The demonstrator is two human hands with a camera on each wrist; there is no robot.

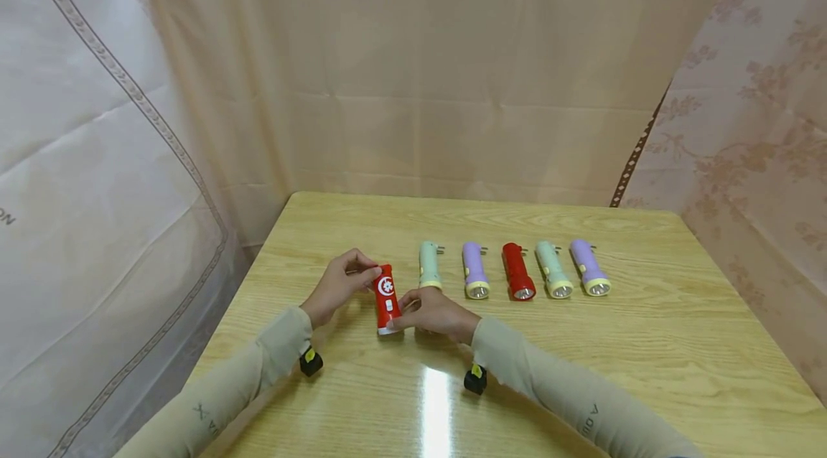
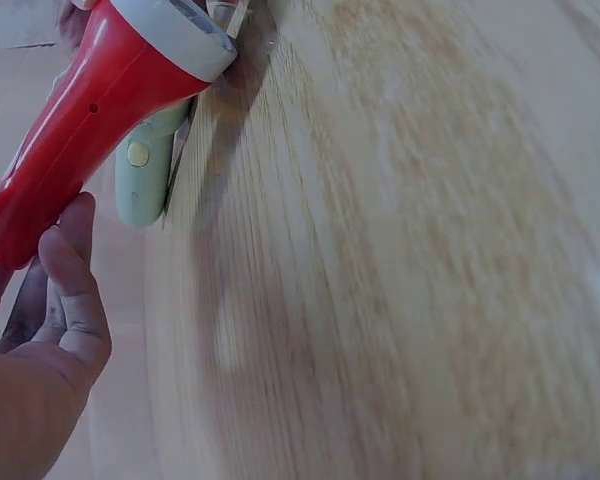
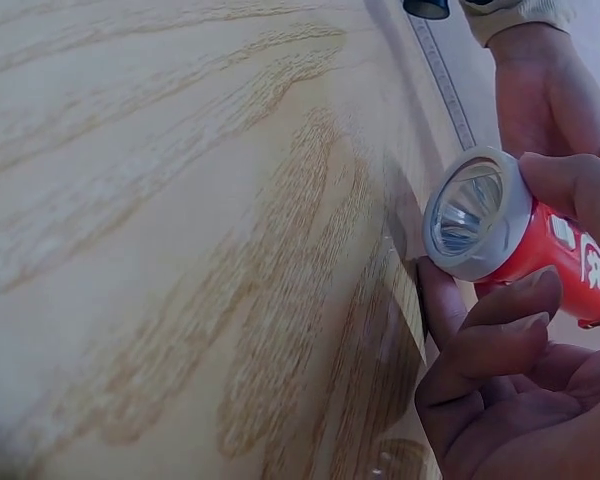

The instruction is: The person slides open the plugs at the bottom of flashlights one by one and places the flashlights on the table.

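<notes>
A red flashlight (image 1: 386,293) with a white rim and a white flower mark is held by both hands above the table. My left hand (image 1: 340,284) pinches its tail end between thumb and fingers. At the lamp end, my right hand (image 1: 434,313) grips the white head (image 3: 480,213) with thumb and index finger, its other fingers curled below. The left wrist view shows the red body (image 2: 65,130) tilted, lamp end up. Just behind the right hand lies a green flashlight (image 1: 428,262), its yellow lamp end partly hidden by that hand.
Right of it, in a row on the wooden table (image 1: 581,365), lie a purple flashlight (image 1: 474,264), a dark red one (image 1: 517,268), another green one (image 1: 552,265) and another purple one (image 1: 586,260). Prongs stick out near their tails. Cloth (image 1: 413,70) hangs behind the table.
</notes>
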